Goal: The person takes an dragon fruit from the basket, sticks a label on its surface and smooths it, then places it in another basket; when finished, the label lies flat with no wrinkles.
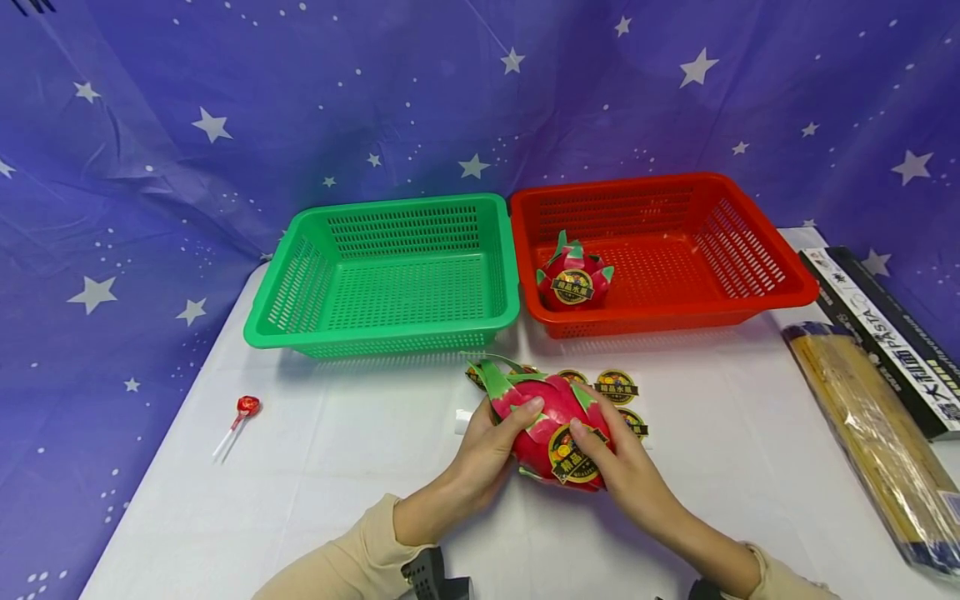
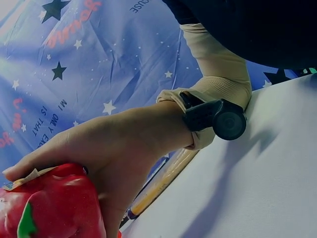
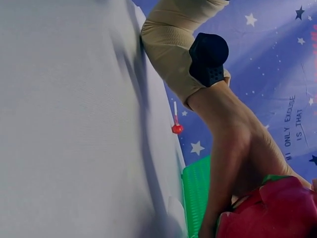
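Both hands hold a red dragon fruit [image 1: 551,400] with green-tipped scales above the white table. My left hand [image 1: 480,454] grips its left side, thumb on top. My right hand [image 1: 626,462] holds the other side, its thumb at the edge of a round black-and-gold sticker [image 1: 572,457] on the skin. In the left wrist view, that sticker's edge [image 2: 32,176] stands slightly off the fruit. Fingers beneath the fruit are mostly hidden. More such stickers [image 1: 615,387] lie on the table just behind, partly covered by the fruit.
A green basket [image 1: 382,340] and a red basket [image 1: 675,317] stand side by side at the back. Another stickered dragon fruit [image 1: 573,271] sits in the red one. A lollipop [image 1: 246,408] lies left; packaged pasta [image 1: 870,425] and a pasta box [image 1: 885,333] lie right.
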A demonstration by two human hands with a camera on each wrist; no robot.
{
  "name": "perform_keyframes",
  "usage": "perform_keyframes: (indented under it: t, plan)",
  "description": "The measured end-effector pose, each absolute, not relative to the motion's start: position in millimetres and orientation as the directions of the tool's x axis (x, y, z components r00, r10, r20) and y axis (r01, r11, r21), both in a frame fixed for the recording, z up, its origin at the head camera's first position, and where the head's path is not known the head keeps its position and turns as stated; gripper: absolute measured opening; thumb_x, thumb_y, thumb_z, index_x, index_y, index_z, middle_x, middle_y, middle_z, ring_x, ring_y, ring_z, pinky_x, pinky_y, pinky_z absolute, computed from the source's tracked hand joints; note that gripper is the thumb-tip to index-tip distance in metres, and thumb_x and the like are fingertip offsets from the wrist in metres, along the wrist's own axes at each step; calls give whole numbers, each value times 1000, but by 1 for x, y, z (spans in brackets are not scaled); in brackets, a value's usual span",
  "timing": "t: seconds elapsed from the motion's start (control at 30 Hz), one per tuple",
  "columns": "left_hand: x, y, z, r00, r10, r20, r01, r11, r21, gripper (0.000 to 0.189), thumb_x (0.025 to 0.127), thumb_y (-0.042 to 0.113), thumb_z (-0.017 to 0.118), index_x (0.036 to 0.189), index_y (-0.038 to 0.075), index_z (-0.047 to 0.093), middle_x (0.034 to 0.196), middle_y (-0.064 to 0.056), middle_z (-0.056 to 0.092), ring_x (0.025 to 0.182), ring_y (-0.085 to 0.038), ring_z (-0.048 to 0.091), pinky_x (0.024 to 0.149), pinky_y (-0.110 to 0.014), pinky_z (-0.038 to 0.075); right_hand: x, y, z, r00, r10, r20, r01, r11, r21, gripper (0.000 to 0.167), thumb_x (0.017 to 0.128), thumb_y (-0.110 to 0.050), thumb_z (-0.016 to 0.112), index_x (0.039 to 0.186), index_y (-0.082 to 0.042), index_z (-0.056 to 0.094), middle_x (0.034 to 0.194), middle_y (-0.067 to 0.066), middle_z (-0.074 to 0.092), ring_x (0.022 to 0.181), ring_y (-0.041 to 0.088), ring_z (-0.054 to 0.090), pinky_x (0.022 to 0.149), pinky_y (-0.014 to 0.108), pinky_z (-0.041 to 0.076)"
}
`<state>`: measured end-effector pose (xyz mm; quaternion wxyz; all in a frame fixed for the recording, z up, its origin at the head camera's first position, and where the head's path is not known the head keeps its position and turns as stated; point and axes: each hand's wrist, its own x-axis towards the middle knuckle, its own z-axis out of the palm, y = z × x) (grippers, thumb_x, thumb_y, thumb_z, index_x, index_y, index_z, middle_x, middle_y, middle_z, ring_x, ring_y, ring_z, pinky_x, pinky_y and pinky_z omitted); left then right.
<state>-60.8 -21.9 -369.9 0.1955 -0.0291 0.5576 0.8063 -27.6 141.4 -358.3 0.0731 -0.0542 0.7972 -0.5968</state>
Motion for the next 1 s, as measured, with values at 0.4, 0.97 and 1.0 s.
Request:
perform_keyframes:
  t: [0.4, 0.97, 1.0]
  plan:
    - [-63, -24, -367, -906, 285, -313, -394, -302, 868, 53, 83, 31, 60, 127, 9, 38, 117, -4, 54, 101, -10, 56, 90, -26, 46, -31, 147, -357, -972, -236, 15, -85, 286, -955, 42, 100, -32, 26, 141, -24, 29, 146, 0, 31, 128, 0, 32, 96, 6, 28]
    - [-61, -23, -368, -911, 285, -298, -383, -315, 869, 55, 84, 30, 61, 128, 8, 36, 121, -6, 53, 105, -11, 55, 92, -27, 46, -27, 143, -356, -973, -226, -56, -15, 299, -954, 67, 83, -21, 63, 140, -24, 26, 132, 7, 41, 112, 21, 46, 82, 25, 48]
    - [-60, -23, -368, -911, 284, -300, -384, -317, 867, 55, 84, 30, 61, 128, 8, 36, 121, -6, 53, 105, -11, 55, 93, -27, 45, -27, 142, -357, -974, -216, -70, -1, 310, -951, 71, 80, -22, 66, 139, -25, 26, 131, 6, 41, 112, 20, 47, 82, 26, 48]
